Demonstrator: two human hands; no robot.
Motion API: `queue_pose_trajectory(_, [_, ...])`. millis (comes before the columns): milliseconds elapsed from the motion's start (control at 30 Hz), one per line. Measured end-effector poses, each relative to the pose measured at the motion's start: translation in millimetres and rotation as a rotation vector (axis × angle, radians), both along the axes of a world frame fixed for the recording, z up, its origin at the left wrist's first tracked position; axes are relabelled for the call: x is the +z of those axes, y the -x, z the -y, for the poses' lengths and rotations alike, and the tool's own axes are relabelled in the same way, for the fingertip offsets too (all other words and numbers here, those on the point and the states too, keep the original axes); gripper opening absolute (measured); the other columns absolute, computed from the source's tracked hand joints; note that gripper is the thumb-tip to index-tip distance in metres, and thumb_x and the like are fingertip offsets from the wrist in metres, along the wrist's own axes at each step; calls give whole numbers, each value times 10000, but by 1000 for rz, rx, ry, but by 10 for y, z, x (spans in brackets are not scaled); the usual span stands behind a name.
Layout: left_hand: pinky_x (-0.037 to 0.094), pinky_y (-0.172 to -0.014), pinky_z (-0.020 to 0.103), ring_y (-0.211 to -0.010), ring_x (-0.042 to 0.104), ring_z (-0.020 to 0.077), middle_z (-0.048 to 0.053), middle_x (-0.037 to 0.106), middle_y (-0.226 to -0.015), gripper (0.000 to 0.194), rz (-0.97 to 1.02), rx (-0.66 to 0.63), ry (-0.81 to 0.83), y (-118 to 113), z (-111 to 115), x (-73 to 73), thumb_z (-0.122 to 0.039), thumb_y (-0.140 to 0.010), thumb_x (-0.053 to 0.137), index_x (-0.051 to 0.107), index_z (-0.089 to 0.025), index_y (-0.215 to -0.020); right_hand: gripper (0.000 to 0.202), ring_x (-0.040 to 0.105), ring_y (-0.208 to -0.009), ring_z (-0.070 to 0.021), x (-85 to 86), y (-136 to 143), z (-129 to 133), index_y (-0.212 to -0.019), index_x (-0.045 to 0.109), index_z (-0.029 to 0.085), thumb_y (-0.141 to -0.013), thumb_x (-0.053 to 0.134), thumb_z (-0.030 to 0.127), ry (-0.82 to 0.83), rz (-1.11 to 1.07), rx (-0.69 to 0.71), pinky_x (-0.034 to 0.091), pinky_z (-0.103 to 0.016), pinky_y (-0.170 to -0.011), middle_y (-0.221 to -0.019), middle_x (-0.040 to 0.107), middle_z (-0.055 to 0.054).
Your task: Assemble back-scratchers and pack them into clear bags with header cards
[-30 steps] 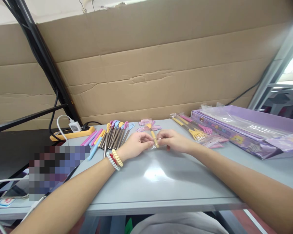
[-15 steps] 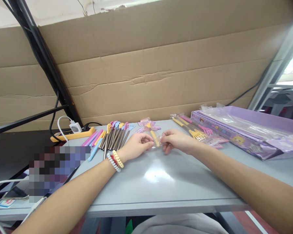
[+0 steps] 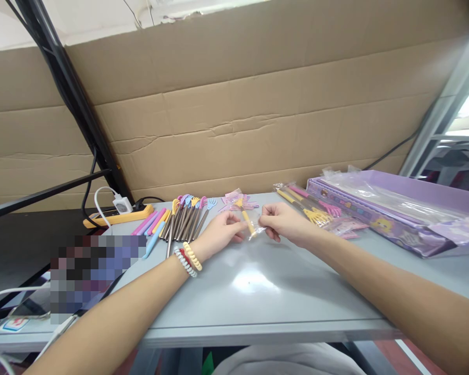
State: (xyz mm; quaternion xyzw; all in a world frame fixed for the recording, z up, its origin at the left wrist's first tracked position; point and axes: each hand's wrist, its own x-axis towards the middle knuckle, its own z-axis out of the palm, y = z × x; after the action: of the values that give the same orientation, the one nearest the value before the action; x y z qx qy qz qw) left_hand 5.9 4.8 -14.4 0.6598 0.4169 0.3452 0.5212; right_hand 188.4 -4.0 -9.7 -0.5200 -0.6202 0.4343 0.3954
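Note:
A yellow back scratcher [image 3: 246, 214] lies in a clear plastic bag [image 3: 259, 230] between my hands, its hand-shaped head pointing away from me. My right hand [image 3: 279, 224] pinches the bag's right edge near its close end. At the bag's left side is my left hand [image 3: 226, 232], fingers curled against the plastic; their exact grip is partly hidden. Pink printed cards [image 3: 229, 202] lie just beyond the scratcher's head. Left of my left hand, several back scratchers [image 3: 187, 216] with brown rods and coloured hand-shaped heads rest in a row.
Coloured handle tubes [image 3: 155, 229] lie beside a yellow power strip [image 3: 119, 216] with a white plug. Bagged back scratchers [image 3: 307, 203] rest to the right, next to a purple box [image 3: 379, 226] holding clear bags. A cardboard wall [image 3: 234, 114] stands behind the table [image 3: 266, 302].
My right hand has shifted slightly right, its fingers curling more at the bag's edge. The bag's near end has turned a little rightward. My left hand stays close beside it.

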Motion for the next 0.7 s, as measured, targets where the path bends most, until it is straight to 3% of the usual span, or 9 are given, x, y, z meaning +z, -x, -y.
queue_pose_trajectory(100, [530,-713,313,-642,633,118,8,603,-746,251,-2,-30,172,-13,37,25,-295,-761,658,459,-176,-858,179,384,-303,-70,-12,0,-8,-525,376,211,-604,529,162,13,-58,-14,294,-192,-332,-330,452,58])
queue_pose_trajectory(200, [530,-699,324,-620,643,126,10,623,-758,377,26,-63,230,-10,60,36,-291,-763,671,417,-180,-1019,200,370,-294,-71,-26,4,-12,-521,352,217,-585,534,163,27,-115,-10,273,-200,-326,-327,416,68])
queue_pose_trajectory(300, [519,-694,328,-628,641,126,-4,626,-768,594,129,-89,200,1,71,32,-285,-743,705,322,-202,-1189,209,354,-289,-68,-22,16,0,-517,344,220,-562,540,164,62,-174,20,235,-206,-319,-340,399,70])
queue_pose_trajectory(433, [492,-684,318,-637,619,121,-32,613,-720,753,198,-98,130,15,76,24,-255,-688,756,261,-204,-1254,228,347,-299,-61,-7,32,27,-506,325,218,-544,542,159,76,-234,78,199,-208,-332,-363,359,79])
queue_pose_trajectory(700, [487,-712,314,-653,617,108,-47,589,-773,846,277,-113,69,29,85,49,-179,-606,806,288,-200,-1274,232,391,-418,-58,-8,39,99,-552,352,201,-629,569,176,-140,-164,302,272,-211,-417,-507,436,62])
